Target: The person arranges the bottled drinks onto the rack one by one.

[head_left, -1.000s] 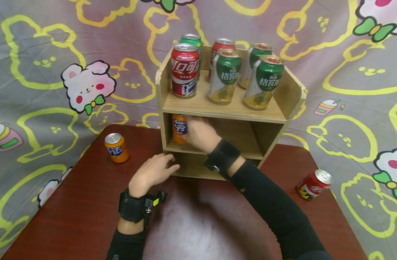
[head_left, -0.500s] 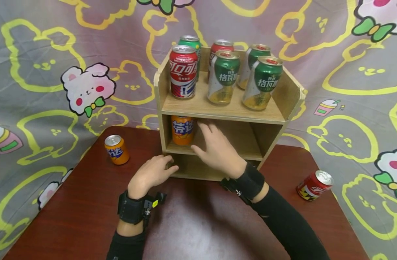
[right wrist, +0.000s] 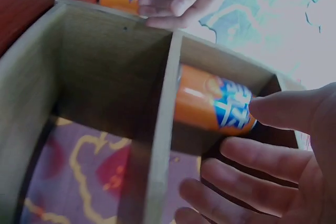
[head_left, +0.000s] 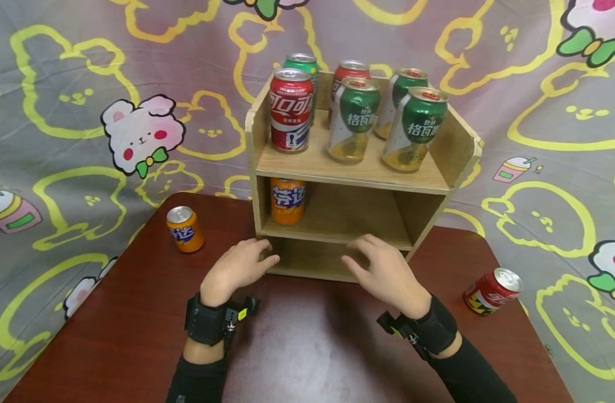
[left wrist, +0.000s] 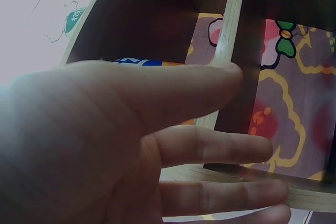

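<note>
An orange Fanta can (head_left: 288, 201) stands upright at the left end of the middle shelf of a small wooden rack (head_left: 338, 240). My right hand (head_left: 385, 274) hovers in front of the rack's lower right part, fingers relaxed and holding nothing. The same can shows beyond its fingers in the right wrist view. To the left, my left hand (head_left: 237, 268) hangs by the rack's lower left front corner, fingers loosely bent, with nothing in them. In the left wrist view the thumb (left wrist: 178, 90) covers most of that can.
Along the top shelf stand a Coca-Cola can (head_left: 290, 112), several green-and-gold cans (head_left: 354, 120), a red can (head_left: 349, 70) and a green can (head_left: 304, 62). Another orange Fanta can (head_left: 185, 229) is on the table's left, a tilted-looking red can (head_left: 493, 291) on its right.
My right hand has let go of the Fanta can on the middle shelf and drawn back, down and to the right. The can stays there. My left hand has barely moved.
</note>
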### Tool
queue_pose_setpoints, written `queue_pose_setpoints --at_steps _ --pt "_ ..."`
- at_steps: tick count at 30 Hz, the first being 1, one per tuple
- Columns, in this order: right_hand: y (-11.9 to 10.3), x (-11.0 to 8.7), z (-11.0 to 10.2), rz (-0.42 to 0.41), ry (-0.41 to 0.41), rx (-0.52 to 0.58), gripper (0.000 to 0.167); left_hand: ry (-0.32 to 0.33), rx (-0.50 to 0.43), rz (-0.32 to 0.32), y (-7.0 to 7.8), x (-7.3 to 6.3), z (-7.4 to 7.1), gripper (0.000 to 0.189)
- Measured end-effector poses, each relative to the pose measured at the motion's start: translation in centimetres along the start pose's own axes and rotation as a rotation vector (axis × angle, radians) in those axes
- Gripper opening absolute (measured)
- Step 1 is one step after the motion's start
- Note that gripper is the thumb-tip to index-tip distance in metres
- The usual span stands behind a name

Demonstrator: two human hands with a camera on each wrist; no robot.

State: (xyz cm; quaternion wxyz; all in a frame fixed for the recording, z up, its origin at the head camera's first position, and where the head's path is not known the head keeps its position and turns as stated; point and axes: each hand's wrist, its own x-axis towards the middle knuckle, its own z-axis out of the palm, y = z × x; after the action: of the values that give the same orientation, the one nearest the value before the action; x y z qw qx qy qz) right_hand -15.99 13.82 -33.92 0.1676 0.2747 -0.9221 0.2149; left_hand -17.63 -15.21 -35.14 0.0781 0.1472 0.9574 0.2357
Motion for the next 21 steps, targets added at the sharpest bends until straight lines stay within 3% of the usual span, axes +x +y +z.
queue_pose_setpoints --at_steps 5,11,21 --pt "2.3 -2.4 -0.3 0.06 -0.073 0.053 0.015 0.005 -0.004 -0.012 0.0 0.0 0.1 0.045" --pt "5.1 -3.7 -1.3 0.162 -0.159 0.101 0.018 -0.009 -0.007 -0.019 0.1 0.0 0.0 0.045" --pt "8.8 -5.3 -3.2 0.323 -0.115 0.103 0.032 -0.009 -0.001 -0.031 0.2 0.0 0.0 0.045"
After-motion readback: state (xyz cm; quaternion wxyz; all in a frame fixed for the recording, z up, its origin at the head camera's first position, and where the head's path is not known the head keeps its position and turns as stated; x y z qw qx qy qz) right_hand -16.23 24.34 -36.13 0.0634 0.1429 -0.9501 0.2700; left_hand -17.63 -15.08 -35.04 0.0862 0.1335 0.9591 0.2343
